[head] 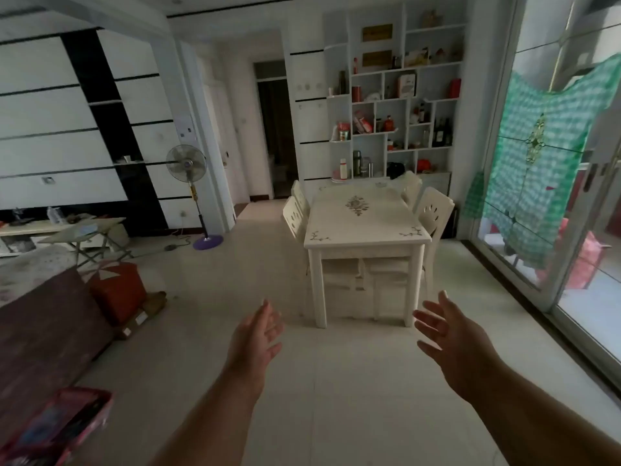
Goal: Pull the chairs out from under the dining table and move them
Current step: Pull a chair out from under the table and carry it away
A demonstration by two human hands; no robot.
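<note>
A cream dining table [366, 227] with floral decoration stands ahead against the far shelving. Cream chairs are tucked under it: two on the left side, the nearer [293, 216] and the farther [299, 193], and two on the right side, the nearer [435, 206] and the farther [411, 188]. Their seats show between the table legs. My left hand [257, 334] and my right hand [447, 331] are held out in front of me, palms facing each other, fingers spread, holding nothing. Both are well short of the table.
A sofa [43, 324] with an orange cushion [117, 290] lies at the left. A standing fan [188, 166] and a low side table [84, 230] stand beyond it. Glass sliding doors [571, 250] with a green checked cloth run along the right. Pale tiled floor lies between me and the table.
</note>
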